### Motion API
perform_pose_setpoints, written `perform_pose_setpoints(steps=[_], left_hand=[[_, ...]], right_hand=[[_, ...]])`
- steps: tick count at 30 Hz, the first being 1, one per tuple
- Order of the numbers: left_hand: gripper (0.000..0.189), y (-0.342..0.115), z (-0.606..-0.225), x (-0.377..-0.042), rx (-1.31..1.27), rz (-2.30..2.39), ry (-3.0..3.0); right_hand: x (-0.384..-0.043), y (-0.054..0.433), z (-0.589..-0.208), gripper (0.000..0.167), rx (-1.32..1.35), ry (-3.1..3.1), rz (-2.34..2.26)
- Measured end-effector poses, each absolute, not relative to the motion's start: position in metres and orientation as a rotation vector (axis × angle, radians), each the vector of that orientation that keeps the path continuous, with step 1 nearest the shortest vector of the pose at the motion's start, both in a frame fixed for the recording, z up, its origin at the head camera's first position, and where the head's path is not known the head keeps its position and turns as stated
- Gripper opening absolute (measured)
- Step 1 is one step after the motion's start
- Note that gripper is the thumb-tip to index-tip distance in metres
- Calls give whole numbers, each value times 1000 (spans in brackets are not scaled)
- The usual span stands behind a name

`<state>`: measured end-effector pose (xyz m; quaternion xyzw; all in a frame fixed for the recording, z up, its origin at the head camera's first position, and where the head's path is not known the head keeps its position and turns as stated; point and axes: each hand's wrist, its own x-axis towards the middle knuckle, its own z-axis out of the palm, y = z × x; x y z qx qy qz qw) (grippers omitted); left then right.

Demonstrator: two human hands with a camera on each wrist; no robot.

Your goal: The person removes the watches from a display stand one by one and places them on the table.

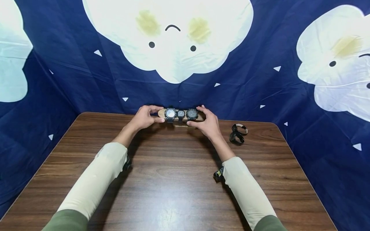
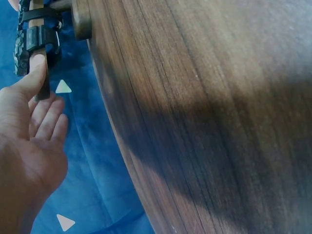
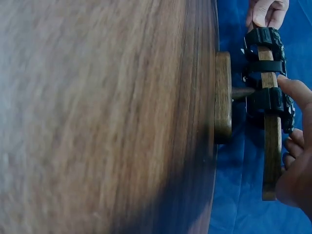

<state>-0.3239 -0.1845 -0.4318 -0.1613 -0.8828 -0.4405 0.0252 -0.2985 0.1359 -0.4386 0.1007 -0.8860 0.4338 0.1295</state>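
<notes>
A wooden watch stand (image 1: pixel 161 113) with a horizontal bar stands at the table's far edge. Three black wristwatches are strapped around the bar: a large left watch (image 1: pixel 170 113), a smaller middle watch (image 1: pixel 180 114) and a large right watch (image 1: pixel 192 114). My left hand (image 1: pixel 144 117) pinches the bar's left end between thumb and fingers, beside the left watch. Around the right watch, my right hand (image 1: pixel 209 124) curls its thumb and fingers. In the right wrist view, the bar's right end sticks out past that watch, and the stand's base (image 3: pixel 223 97) rests on the table.
Two more dark wristwatches (image 1: pixel 237 134) lie together on the table's right rear part. The brown wood-grain table (image 1: pixel 173 166) ends at a blue cloth backdrop (image 1: pixel 115 83) with white clouds, close behind the stand.
</notes>
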Motion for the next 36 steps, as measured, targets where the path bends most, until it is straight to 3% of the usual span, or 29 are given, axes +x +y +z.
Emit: perform_pose_setpoints(steps=[36], left_hand=[[61,-184,-432,-322,-474,-1378,-2728]], right_hand=[[-300,124,-445,78,229,-2602,1120]])
